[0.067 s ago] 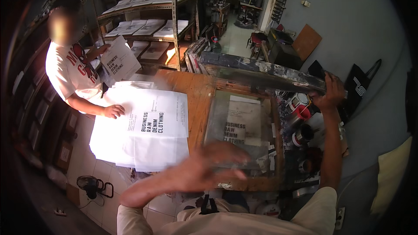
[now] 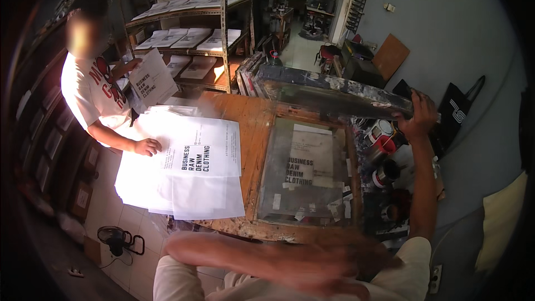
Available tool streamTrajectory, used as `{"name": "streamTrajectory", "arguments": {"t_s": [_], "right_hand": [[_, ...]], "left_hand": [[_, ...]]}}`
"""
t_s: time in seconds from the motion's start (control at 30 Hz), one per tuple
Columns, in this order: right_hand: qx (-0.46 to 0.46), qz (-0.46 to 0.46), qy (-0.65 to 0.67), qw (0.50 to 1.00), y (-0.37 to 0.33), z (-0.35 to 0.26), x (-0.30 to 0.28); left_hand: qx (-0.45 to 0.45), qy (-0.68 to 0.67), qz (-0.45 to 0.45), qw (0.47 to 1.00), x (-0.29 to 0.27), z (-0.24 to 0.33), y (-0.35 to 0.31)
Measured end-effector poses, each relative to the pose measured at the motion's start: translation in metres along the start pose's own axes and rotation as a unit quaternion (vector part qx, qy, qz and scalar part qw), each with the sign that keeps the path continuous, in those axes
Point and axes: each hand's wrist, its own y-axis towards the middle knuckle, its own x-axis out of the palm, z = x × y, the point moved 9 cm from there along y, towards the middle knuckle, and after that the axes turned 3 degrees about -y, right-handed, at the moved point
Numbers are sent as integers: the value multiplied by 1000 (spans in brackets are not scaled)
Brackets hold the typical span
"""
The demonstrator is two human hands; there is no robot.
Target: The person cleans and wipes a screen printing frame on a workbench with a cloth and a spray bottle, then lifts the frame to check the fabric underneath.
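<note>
My right hand is closed round the right end of a raised screen-printing frame, whose dark edges are caked with ink. Below it lies a glass-like printing bed with scraps of tape on it and a sheet bearing dark block lettering. My left hand crosses low in front of my body, apart from the table. Motion smears its fingers, so I cannot make out whether it holds anything. To the left of the bed lies a stack of printed white sheets.
A co-worker at the left rests one hand on the stack and holds a printed sheet. Ink tins crowd the table's right side. Shelves of printed sheets rise behind. A small fan stands on the floor.
My left hand has swept down and to the right, from over the table's near edge to in front of my body. My right hand still holds the frame up.
</note>
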Motion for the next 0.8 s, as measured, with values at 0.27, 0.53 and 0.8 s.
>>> {"name": "streamTrajectory", "arguments": {"t_s": [0.27,0.53,0.8], "right_hand": [[-11,-71,28,997,-15,-8,-25],[54,-85,55,993,-50,-25,-49],[74,-101,93,988,-74,-22,-69]], "left_hand": [[61,-261,-164,949,72,38,2],[94,-331,-368,864,-12,108,-78],[-8,-322,-381,866,44,18,-62]]}}
